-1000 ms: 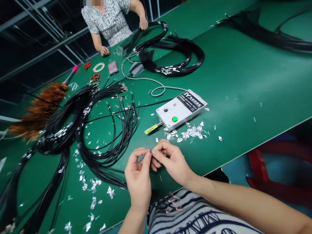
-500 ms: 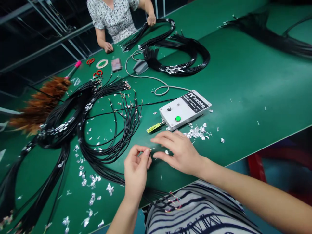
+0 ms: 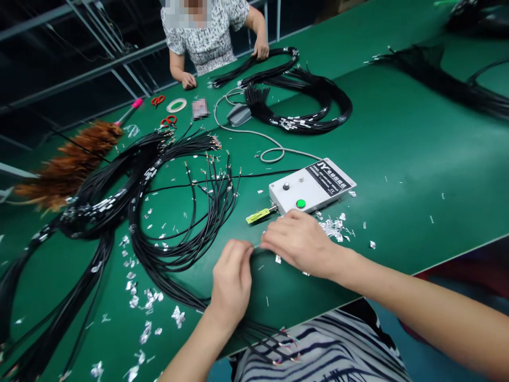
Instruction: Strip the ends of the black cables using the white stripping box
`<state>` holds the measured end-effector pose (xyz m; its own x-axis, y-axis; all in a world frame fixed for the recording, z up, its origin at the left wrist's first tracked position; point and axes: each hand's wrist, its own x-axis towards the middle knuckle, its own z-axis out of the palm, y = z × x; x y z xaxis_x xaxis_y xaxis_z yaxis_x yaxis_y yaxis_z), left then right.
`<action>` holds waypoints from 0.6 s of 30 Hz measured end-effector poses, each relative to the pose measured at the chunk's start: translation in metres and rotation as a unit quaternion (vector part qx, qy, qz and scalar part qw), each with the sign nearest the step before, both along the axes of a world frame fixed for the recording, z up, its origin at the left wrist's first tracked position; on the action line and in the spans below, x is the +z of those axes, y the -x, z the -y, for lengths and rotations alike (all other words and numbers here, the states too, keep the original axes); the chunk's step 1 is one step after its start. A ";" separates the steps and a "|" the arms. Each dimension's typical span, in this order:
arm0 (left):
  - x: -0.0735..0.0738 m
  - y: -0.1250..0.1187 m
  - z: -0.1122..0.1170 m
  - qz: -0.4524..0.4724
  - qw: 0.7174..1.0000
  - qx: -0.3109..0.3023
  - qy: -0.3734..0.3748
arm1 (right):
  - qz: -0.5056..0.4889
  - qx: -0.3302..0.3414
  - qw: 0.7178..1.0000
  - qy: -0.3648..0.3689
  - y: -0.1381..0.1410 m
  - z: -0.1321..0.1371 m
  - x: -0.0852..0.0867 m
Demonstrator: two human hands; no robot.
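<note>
My left hand (image 3: 233,278) is closed, pinching the end of a black cable that its fingers mostly hide. From the same side, a bundle of black cables (image 3: 181,286) runs under this hand, and its loose ends (image 3: 274,345) come out near my lap. A short thin wire (image 3: 256,248) bridges the small gap between both hands. Fingertips of my right hand (image 3: 300,241) are pressed together at that wire's tip. Just beyond them stands a white machine box (image 3: 286,199) with a green button, a dark knob and a yellow-green clip (image 3: 258,216) on its side.
Coiled black cables (image 3: 99,209) lie at the left, others (image 3: 314,127) at the back. Foil scraps (image 3: 149,302) litter the green table (image 3: 409,212). Red-handled scissors (image 3: 169,121), a tape roll (image 3: 176,105) and a brown duster (image 3: 79,159) are farther off. A co-worker (image 3: 210,40) sits opposite, holding cables.
My right hand has gone from spread fingers to a pinch at the wire tip beside my left hand. My left hand has turned, its knuckles now upward. The view has shifted slightly.
</note>
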<state>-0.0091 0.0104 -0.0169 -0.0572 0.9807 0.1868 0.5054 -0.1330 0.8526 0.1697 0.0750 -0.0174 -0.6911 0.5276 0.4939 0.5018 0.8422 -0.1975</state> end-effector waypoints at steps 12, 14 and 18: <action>-0.008 0.010 -0.047 0.213 0.965 0.059 0.145 | 0.175 -0.069 0.981 -0.048 0.008 -0.037 -0.005; -0.009 0.010 -0.050 0.214 0.963 0.060 0.152 | 0.178 -0.076 0.980 -0.052 0.010 -0.039 -0.005; -0.011 0.010 -0.056 0.207 0.963 0.063 0.158 | 0.179 -0.075 0.980 -0.047 0.014 -0.044 -0.003</action>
